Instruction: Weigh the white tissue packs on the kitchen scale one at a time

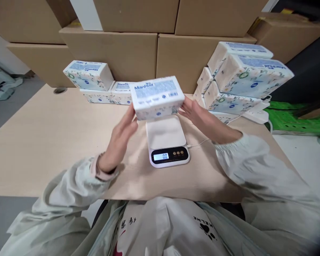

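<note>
Between both hands a white and blue tissue pack is held in the air, over the back edge of a white scale. My left hand presses on the pack's left end, and my right hand grips its right end. The scale's display is lit and reads 0.0; its plate carries nothing. At the back left, one tissue pack lies on top of others in a low row. More packs are stacked at the right.
Cardboard boxes form a wall behind the table. A thin white cable runs right from the scale towards a white power strip beside the right stack. A green crate stands beyond the table's right edge.
</note>
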`<state>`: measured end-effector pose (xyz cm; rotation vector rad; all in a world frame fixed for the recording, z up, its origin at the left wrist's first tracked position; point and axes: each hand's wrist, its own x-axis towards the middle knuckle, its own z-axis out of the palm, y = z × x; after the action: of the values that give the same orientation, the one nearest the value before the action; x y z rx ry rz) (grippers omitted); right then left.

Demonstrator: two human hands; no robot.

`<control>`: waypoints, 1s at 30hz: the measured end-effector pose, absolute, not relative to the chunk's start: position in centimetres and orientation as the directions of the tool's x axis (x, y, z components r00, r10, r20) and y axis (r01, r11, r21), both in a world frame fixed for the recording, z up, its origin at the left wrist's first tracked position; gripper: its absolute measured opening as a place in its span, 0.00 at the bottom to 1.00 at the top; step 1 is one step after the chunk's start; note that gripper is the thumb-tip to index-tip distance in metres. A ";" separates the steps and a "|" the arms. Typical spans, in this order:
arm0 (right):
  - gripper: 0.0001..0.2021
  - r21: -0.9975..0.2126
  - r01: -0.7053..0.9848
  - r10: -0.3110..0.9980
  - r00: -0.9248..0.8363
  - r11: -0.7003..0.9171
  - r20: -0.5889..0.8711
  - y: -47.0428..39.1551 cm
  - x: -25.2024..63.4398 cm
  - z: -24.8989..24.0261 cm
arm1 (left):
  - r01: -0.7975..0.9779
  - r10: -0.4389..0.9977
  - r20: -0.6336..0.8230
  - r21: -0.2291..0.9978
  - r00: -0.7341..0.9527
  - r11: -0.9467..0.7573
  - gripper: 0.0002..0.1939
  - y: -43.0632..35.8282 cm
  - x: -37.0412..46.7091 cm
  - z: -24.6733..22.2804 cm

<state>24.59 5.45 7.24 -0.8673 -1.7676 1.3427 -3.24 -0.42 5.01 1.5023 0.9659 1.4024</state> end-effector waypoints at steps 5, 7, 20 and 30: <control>0.36 -0.987 0.092 0.908 -0.411 0.131 0.082 -0.7 28.2 4.7 | -0.031 0.928 0.291 0.956 0.233 -0.292 0.32 -4.3 -1.6 1.9; 0.35 -0.990 0.080 0.900 -0.429 0.119 0.073 -1.2 28.6 2.7 | 0.005 0.938 0.266 0.962 0.222 -0.274 0.32 -4.0 -1.7 0.6; 0.19 -0.891 0.237 0.875 0.208 0.388 0.437 -2.2 30.1 -2.9 | 0.099 0.934 0.268 0.963 -0.234 -0.252 0.21 -2.4 -3.0 -1.6; 0.07 -0.862 0.367 0.881 0.185 0.349 0.436 -2.2 30.3 -3.6 | 0.033 0.957 0.185 0.983 -0.225 -0.182 0.18 -2.8 -2.7 -1.2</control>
<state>30.31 -2.15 -3.59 -1.2306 -1.4031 0.5345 -2.71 -2.77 -1.18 1.2381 1.2928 1.5141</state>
